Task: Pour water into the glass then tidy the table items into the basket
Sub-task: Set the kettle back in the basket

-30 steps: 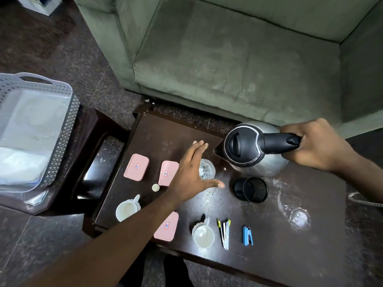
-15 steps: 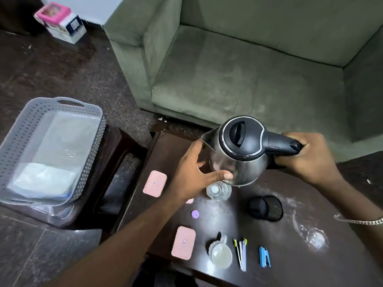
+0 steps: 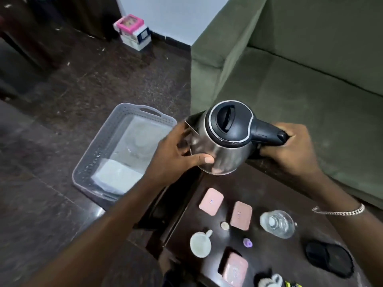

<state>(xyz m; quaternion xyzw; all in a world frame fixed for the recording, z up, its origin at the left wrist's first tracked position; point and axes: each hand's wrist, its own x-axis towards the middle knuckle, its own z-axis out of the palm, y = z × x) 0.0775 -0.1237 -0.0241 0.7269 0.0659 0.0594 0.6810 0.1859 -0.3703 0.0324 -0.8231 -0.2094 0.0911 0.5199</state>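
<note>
I hold a steel kettle (image 3: 219,150) with a black lid in the air, above the far left corner of the dark table (image 3: 275,253). My right hand (image 3: 288,148) grips its black handle. My left hand (image 3: 178,150) cups its body below the spout. The clear glass (image 3: 277,223) stands on the table below and to the right of the kettle. The grey perforated basket (image 3: 116,133) sits on a low stand left of the table, with a pale flat thing inside.
On the table lie three pink boxes (image 3: 211,201), (image 3: 241,215), (image 3: 235,270), a white cup (image 3: 200,244), another cup (image 3: 269,281) at the bottom edge, a black round holder (image 3: 329,261), and two small caps (image 3: 224,225), (image 3: 247,242). A green sofa (image 3: 310,79) stands behind.
The kettle has moved up and left, away from the glass toward the basket. My left hand stays on its body. My view has swung left.
</note>
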